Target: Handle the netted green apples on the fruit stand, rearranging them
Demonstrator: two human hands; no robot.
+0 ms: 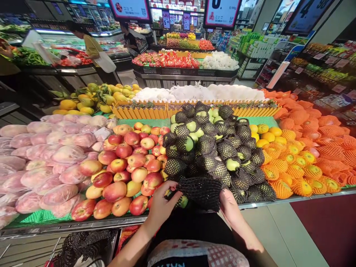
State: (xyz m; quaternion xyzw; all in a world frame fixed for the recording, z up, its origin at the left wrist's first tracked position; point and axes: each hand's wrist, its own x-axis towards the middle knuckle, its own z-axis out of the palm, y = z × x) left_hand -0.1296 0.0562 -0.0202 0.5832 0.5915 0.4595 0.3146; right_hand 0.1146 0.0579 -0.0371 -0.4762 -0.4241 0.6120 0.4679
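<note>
In the lower middle, a black foam net sleeve (200,191) stretches sideways between my two hands. My left hand (162,204) pinches its left end between thumb and fingers. On the sleeve's right end, my right hand (231,207) is closed, with its fingertips partly hidden. A green fruit (183,201) shows just under the sleeve beside my left thumb; I cannot tell whether it is held. Right behind the sleeve rises a pile of pear-shaped green fruit (233,164), most of them in black foam nets.
Red and yellow apples (124,150) lie left of the pile, with bagged pink fruit (55,170) beyond. Orange-netted fruit (303,159) is on the right. A metal edge (83,225) borders the stand. Below left, black nets (83,244) sit by a wire rack. A person (93,48) stands far left.
</note>
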